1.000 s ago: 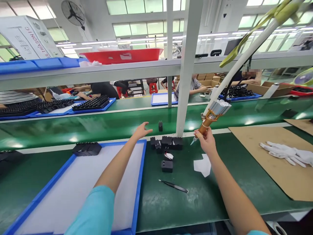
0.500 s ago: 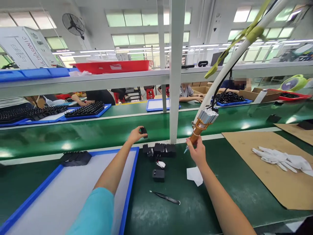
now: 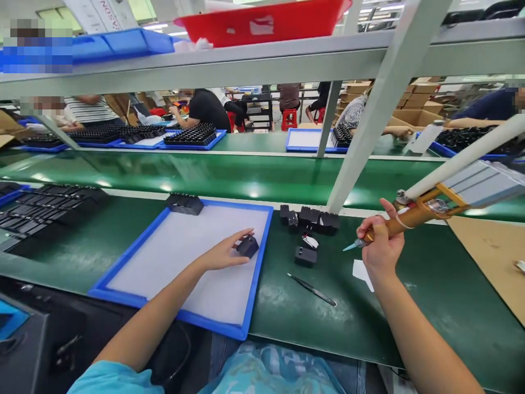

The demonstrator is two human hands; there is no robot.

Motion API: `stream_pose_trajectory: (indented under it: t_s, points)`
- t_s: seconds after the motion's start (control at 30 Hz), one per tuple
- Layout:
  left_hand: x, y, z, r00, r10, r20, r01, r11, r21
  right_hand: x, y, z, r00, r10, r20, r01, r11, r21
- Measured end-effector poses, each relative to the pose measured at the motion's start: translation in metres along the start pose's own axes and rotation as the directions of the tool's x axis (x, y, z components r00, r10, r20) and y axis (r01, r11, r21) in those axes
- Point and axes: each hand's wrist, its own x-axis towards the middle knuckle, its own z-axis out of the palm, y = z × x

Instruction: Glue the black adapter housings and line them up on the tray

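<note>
My left hand (image 3: 221, 253) grips a small black plastic housing (image 3: 248, 247) between thumb and fingers, over the right part of a blue-rimmed tray (image 3: 253, 284) with a white bottom. Wrapped around the orange barrel of a glue dispensing gun (image 3: 414, 216) is my right hand (image 3: 383, 250). The gun's pale blue nozzle points left and down above the green bench. Between the hands lie another black housing (image 3: 305, 256), a small white part with wires (image 3: 310, 241) and black tweezers (image 3: 312, 289). Several more black housings (image 3: 309, 218) stand in a row behind them.
Black housings (image 3: 184, 203) sit at the tray's far left corner, with more rows (image 3: 53, 210) farther left. A slanted post (image 3: 369, 120) rises behind the bench. White paper (image 3: 361, 273) lies below my right hand, cardboard (image 3: 488, 257) to the right. People work across the green conveyor (image 3: 229, 172).
The view has turned left and down. My left hand has brought the black housing back from near the conveyor to over the tray. The glue gun now lies more level in my right hand.
</note>
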Motion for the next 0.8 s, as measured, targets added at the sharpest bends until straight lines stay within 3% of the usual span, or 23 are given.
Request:
stream_pose_trajectory:
  t_s: [0.17,0.47,0.6,0.7,0.8]
  points:
    - [0.011,0.002,0.019,0.982,-0.056,-0.181,0.033,0.992,-0.123,-0.015,-0.012,0.026,0.999,0.024,0.030,-0.026,0.999,0.047]
    - [0.012,0.001,0.015,0.991,-0.007,-0.130,-0.019,0.980,-0.199,-0.054,-0.038,0.057,0.997,0.038,0.071,-0.049,0.987,0.154]
    - [0.003,0.004,0.013,0.995,0.024,-0.100,-0.032,0.996,-0.081,-0.065,-0.047,0.071,0.992,0.058,0.112,-0.078,0.981,0.180]
    - [-0.005,0.005,0.013,0.988,0.076,-0.136,-0.078,0.997,-0.008,-0.068,-0.051,0.082,0.981,0.100,0.165,-0.135,0.966,0.220]
    - [-0.007,0.001,0.011,0.984,0.016,-0.180,-0.030,0.997,-0.077,-0.068,-0.054,0.094,0.971,0.138,0.193,-0.184,0.952,0.246]
